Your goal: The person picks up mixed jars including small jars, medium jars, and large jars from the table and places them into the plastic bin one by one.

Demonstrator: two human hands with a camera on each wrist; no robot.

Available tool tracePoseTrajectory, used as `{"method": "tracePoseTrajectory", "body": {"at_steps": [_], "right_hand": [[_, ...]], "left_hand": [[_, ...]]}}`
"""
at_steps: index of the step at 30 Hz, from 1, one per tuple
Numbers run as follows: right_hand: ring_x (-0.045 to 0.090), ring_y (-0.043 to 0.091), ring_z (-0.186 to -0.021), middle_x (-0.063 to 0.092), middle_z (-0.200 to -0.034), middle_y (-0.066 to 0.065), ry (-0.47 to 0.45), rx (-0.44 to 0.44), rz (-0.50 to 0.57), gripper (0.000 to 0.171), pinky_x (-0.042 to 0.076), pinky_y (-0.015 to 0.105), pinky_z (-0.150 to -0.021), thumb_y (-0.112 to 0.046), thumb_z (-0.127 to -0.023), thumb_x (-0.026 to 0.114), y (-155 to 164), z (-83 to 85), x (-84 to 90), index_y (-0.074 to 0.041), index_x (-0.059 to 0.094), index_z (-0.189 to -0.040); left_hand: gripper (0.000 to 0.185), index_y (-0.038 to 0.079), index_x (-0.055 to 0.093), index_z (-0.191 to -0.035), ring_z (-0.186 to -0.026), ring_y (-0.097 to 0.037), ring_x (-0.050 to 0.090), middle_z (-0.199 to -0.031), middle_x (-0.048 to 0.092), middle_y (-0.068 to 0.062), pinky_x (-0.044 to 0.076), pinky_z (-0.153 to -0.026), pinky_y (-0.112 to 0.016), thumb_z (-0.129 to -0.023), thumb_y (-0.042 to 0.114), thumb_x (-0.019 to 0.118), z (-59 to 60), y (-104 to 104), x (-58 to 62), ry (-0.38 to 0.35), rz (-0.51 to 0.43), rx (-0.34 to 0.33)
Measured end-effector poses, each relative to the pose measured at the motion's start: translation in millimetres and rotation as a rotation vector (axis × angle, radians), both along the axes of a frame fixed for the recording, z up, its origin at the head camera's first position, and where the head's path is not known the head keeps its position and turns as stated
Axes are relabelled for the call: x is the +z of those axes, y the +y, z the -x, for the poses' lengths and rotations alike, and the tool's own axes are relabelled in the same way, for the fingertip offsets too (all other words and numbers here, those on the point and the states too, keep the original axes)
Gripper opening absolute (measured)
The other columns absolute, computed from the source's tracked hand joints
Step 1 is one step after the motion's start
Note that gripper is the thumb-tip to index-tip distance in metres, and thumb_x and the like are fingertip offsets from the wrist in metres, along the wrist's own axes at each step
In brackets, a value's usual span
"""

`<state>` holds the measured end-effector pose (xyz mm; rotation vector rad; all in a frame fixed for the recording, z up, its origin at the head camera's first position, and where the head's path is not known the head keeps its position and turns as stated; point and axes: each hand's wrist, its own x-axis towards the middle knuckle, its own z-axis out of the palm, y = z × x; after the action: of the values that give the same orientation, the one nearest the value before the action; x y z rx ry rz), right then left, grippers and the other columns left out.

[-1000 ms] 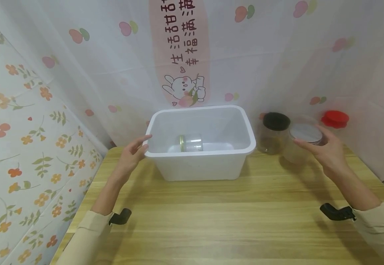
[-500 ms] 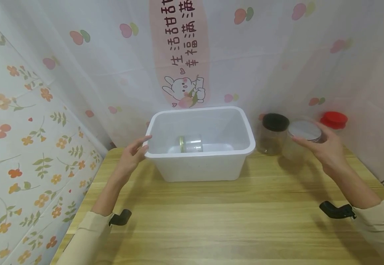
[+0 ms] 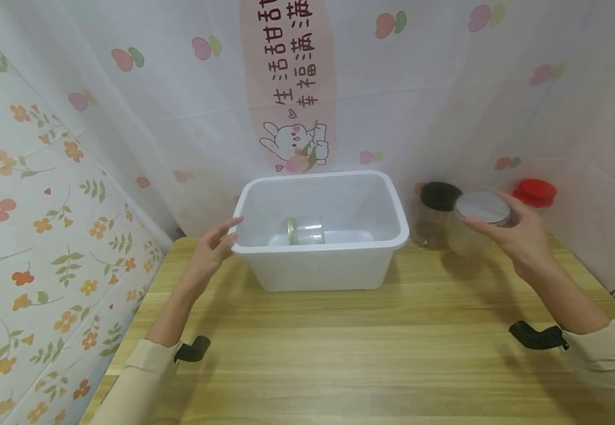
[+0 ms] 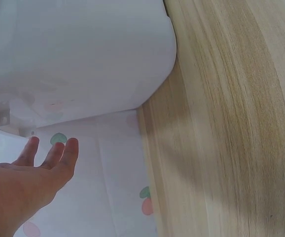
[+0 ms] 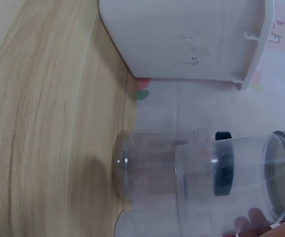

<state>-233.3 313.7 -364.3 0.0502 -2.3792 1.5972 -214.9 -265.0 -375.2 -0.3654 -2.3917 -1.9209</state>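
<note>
Right hand (image 3: pixel 520 239) grips a clear jar with a silver lid (image 3: pixel 478 223) by its top, fingers curled round the lid rim; the jar is lifted off the desk (image 3: pixel 339 354), tilted, just beside a black-lidded jar (image 3: pixel 436 213) and near a red-lidded jar (image 3: pixel 536 192), right of the white tub (image 3: pixel 318 265). Left hand (image 3: pixel 212 251) is open with straight fingers touching the tub's left rim. A small gold-lidded jar (image 3: pixel 305 230) lies on its side inside the tub.
</note>
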Motion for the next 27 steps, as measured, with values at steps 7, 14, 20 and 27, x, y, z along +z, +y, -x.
{"method": "tracePoseTrajectory", "body": {"at_steps": [7, 14, 20, 27], "right_hand": [[0.043, 0.013, -0.109, 0.044, -0.138, 0.006, 0.006, 0.003, -0.013, 0.074, 0.045, 0.011, -0.077, -0.012, -0.090, 0.080, -3, -0.1, 3.1, -0.014, 0.044, -0.155], [0.043, 0.012, -0.107, 0.044, -0.136, 0.002, -0.001, -0.009, -0.023, 0.075, 0.044, 0.012, -0.077, -0.011, -0.090, 0.080, -9, -1.2, 9.2, -0.009, 0.042, -0.155], [0.042, 0.013, -0.110, 0.045, -0.137, 0.003, 0.011, -0.014, -0.030, 0.074, 0.043, 0.013, -0.078, -0.014, -0.089, 0.081, -13, -0.4, 12.9, -0.010, 0.044, -0.153], [0.041, 0.021, -0.114, 0.045, -0.139, 0.006, 0.001, -0.033, -0.043, 0.076, 0.043, 0.015, -0.077, -0.020, -0.088, 0.083, -18, -1.1, 19.2, -0.016, 0.045, -0.154]], "left_hand": [[0.049, 0.006, 0.046, -0.152, -0.131, -0.038, 0.048, -0.154, 0.043, -0.013, 0.047, -0.103, -0.038, -0.108, 0.025, 0.054, 0.8, -1, -0.8, 0.015, -0.013, -0.013], [0.048, 0.005, 0.045, -0.152, -0.133, -0.040, 0.045, -0.155, 0.041, -0.011, 0.047, -0.101, -0.033, -0.108, 0.023, 0.053, 2.1, -1, -3.1, 0.022, -0.031, -0.020], [0.047, 0.004, 0.046, -0.151, -0.133, -0.039, 0.045, -0.156, 0.039, -0.009, 0.046, -0.103, -0.036, -0.108, 0.021, 0.052, 2.3, -1, -3.4, 0.019, -0.033, -0.017], [0.047, 0.005, 0.045, -0.152, -0.134, -0.041, 0.043, -0.156, 0.040, -0.009, 0.041, -0.108, -0.047, -0.109, 0.021, 0.052, 2.6, 0, -4.0, 0.004, -0.037, -0.015]]}}
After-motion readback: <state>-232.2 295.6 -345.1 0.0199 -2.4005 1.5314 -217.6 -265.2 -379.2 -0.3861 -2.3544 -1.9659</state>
